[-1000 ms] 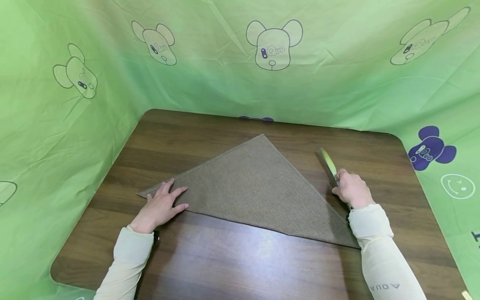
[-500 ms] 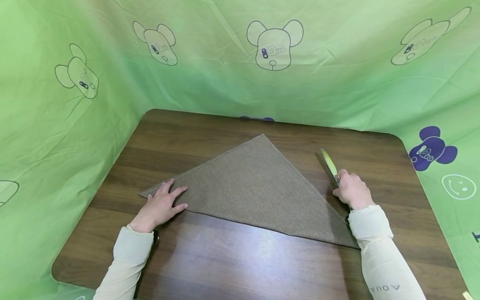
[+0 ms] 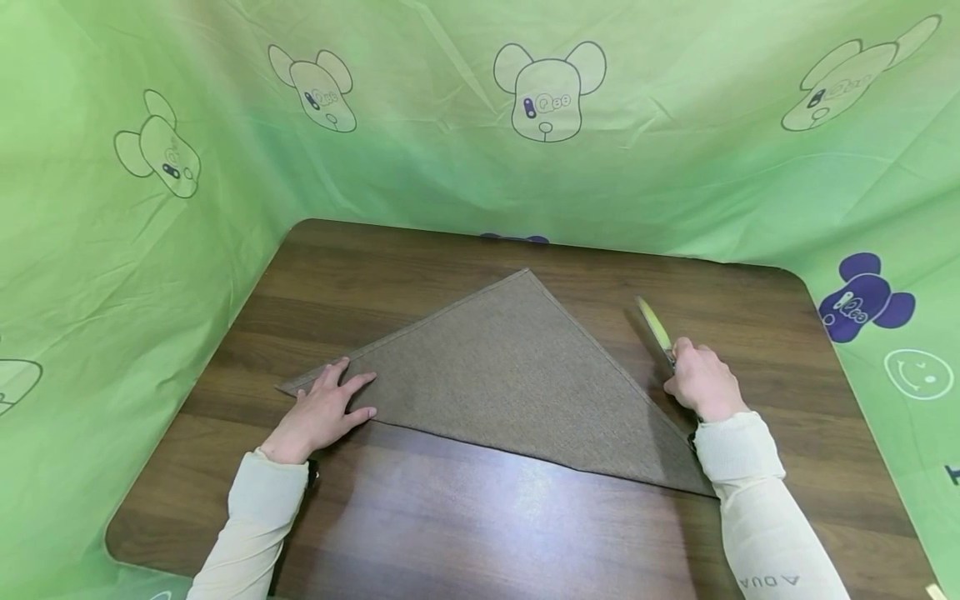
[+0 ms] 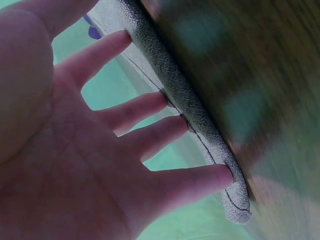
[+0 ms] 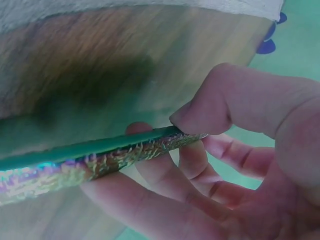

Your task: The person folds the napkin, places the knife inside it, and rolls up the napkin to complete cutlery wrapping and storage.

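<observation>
Curtain (image 3: 420,171): green, printed with bear outlines; stands beyond the left hand (image 3: 318,417) and the right hand (image 3: 703,379), and to either side of them. Tabletop (image 3: 420,521): wood-grained; lies beneath both hands. Cloth (image 3: 495,375): brown, flat, triangular; lies on the tabletop between the hands. Its apex points away, beyond both hands; its left corner extends past the left fingertips; its right corner reaches the sleeve behind the right hand. Sleeves (image 3: 772,529): white, one behind each hand. Left hand: fingers spread, fingertips resting on the cloth near its left corner. Right hand: pinches the strip (image 3: 654,323) between thumb and fingers. Strip: thin, with a green face and an iridescent face; projects beyond the right hand, apart from the cloth.
</observation>
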### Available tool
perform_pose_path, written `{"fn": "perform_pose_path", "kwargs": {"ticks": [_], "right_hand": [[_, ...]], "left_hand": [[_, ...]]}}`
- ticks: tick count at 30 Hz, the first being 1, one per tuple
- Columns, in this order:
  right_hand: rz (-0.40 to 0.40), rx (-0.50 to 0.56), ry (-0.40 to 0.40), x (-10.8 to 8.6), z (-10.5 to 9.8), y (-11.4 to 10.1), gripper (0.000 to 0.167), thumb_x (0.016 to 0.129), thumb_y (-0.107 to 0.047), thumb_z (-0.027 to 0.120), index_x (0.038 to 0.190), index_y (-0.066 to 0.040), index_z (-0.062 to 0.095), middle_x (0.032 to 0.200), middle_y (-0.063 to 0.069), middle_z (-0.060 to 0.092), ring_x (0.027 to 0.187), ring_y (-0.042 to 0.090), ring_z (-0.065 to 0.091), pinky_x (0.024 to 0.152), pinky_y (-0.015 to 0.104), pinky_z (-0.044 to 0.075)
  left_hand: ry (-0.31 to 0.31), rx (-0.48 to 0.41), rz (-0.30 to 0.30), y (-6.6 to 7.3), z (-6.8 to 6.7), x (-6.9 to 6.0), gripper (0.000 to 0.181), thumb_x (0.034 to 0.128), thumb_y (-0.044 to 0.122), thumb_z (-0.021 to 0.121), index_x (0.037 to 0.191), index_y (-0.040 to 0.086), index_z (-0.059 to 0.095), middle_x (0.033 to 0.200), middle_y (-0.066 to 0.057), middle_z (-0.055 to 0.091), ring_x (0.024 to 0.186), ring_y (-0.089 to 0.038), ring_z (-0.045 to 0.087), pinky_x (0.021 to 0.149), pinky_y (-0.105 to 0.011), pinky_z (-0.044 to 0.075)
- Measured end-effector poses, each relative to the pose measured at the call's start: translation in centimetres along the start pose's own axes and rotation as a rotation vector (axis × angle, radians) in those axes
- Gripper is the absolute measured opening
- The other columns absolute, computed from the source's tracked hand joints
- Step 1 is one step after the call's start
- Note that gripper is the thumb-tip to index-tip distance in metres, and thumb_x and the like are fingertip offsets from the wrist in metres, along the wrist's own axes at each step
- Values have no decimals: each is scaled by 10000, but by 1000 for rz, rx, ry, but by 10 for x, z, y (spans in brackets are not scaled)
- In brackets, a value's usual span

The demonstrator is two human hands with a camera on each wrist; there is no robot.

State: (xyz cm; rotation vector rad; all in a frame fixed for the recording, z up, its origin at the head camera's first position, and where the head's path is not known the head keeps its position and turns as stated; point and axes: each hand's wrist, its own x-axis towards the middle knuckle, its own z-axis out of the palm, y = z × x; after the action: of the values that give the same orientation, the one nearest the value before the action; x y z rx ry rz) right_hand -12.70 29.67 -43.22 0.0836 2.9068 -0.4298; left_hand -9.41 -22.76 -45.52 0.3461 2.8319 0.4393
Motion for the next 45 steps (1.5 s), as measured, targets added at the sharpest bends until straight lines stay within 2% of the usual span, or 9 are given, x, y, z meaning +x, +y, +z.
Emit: {"fn": "perform_pose_path", "kwargs": {"ticks": [19,45], "right_hand": [[-64,-14,46,-8,-7,-30,367,737,-29,638,1055,13,460,964,316,521,771,588,557,587,613,459],[-172,-45,93,-25,-17,-72,293,726,37,567,1007,-35,524,924,255,545,661,501,568,507,554,431]], "left_hand": [[4,-15,-8,1,0,1,550,913,347,641,1401,142,492,1508,-297,274,1371,-554,257,897,-813,288],[3,-29,-25,4,-2,2,560,906,326,657,1399,128,480,1499,-301,284,1368,-551,266,879,-817,295]]}}
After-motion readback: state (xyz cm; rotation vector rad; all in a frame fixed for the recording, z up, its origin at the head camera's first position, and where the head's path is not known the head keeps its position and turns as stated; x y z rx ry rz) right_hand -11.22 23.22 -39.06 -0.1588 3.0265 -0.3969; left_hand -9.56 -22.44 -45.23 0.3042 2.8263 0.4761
